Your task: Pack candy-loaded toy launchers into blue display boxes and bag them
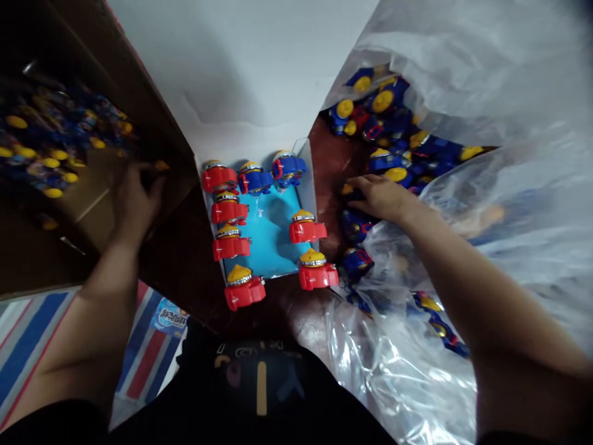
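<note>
The only print in view sits on a small blue and white label point(169, 316) lying on the striped cloth point(28, 334) at lower left, too blurred to read, and the yellow marks on the person's black shirt point(259, 383) spell nothing legible. The left hand point(136, 201) reaches into the brown cardboard box point(88, 204) at left, fingers curled near a small yellow piece point(162, 165), but blur hides whether they pinch anything. The right hand point(382, 196) rests on the heap of blue and yellow toys point(393, 142) inside the clear plastic bag point(486, 123), fingers bent down over a dark blue toy point(351, 193); whether they grip it cannot be told. Between the arms lies a shallow blue tray point(269, 232) with 6 red toys point(230, 211) and 2 blue ones point(254, 179) lined along its edges, its middle bare. The tray's right wall stands just beside the bag, its left edge near the box flap. The toys in the box are smeared, and the bag's folds veil those lower down.
</note>
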`<state>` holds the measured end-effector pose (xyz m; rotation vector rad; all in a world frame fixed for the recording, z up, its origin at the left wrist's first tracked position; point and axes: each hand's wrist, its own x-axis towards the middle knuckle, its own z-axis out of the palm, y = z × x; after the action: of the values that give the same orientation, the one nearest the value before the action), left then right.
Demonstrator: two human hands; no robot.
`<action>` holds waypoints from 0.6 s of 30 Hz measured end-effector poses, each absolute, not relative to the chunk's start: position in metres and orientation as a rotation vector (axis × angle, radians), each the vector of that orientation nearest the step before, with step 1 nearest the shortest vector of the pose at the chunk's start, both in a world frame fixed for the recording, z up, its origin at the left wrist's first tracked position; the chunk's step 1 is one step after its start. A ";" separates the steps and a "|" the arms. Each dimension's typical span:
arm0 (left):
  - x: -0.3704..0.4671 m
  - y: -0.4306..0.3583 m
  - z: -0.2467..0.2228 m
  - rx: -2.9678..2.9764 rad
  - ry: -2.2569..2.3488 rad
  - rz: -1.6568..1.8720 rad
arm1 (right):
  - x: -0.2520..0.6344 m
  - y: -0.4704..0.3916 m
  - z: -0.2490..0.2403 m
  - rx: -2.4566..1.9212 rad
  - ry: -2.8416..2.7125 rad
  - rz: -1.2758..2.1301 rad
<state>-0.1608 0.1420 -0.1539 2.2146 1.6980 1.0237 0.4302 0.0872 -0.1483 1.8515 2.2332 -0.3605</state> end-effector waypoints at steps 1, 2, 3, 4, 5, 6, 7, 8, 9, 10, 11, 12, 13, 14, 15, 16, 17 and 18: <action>-0.157 0.135 -0.149 2.145 1.734 1.111 | 0.429 0.084 -0.143 1.863 2.257 -0.382; -0.151 0.127 -0.141 2.104 1.703 1.165 | 0.426 0.080 -0.136 1.891 2.312 -0.411; -0.143 0.119 -0.132 2.075 1.637 1.212 | 0.422 0.075 -0.128 1.930 2.391 -0.439; -0.134 0.110 -0.121 2.045 1.561 1.246 | 0.415 0.069 -0.118 1.973 2.479 -0.461; -0.125 0.101 -0.109 2.021 1.458 1.277 | 0.408 0.062 -0.107 2.027 2.599 -0.491; -0.114 0.091 -0.096 1.999 1.329 1.287 | 0.398 0.054 -0.094 2.080 2.753 -0.557; -0.102 0.081 -0.082 1.972 1.205 1.264 | 0.386 0.046 -0.081 2.116 2.924 -0.668; -0.089 0.069 -0.069 1.941 1.095 1.223 | 0.371 0.037 -0.067 2.133 3.092 -0.835; -0.076 0.058 -0.057 1.908 1.010 1.152 | 0.355 0.028 -0.053 2.131 3.252 -1.068; -0.062 0.046 -0.047 1.862 0.963 1.069 | 0.338 0.019 -0.040 2.131 3.367 -1.285; -0.048 0.035 -0.037 1.811 0.907 0.990 | 0.319 0.010 -0.028 2.130 3.444 -1.440; -0.035 0.026 -0.030 1.751 0.857 0.917 | 0.300 0.003 -0.020 2.122 3.520 -1.488; -0.022 0.017 -0.025 1.693 0.797 0.872 | 0.282 -0.005 -0.014 2.141 3.567 -1.475; -0.009 0.008 -0.022 1.642 0.737 0.850 | 0.266 -0.011 -0.011 2.163 3.577 -1.429; 0.004 0.001 -0.021 1.594 0.704 0.851 | 0.252 -0.017 -0.011 2.179 3.543 -1.376; 0.017 -0.007 -0.022 1.552 0.699 0.879 | 0.240 -0.023 -0.013 2.187 3.454 -1.333; 0.029 -0.014 -0.024 1.514 0.710 0.938 | 0.232 -0.029 -0.017 2.187 3.348 -1.288; 0.042 -0.022 -0.027 1.468 0.733 1.022 | 0.227 -0.034 -0.023 2.169 3.248 -1.243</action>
<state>0.0417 -0.0219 -0.0266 1.4677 0.7332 1.0224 0.2270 -0.0335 -0.0226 2.1694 3.2476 -1.2432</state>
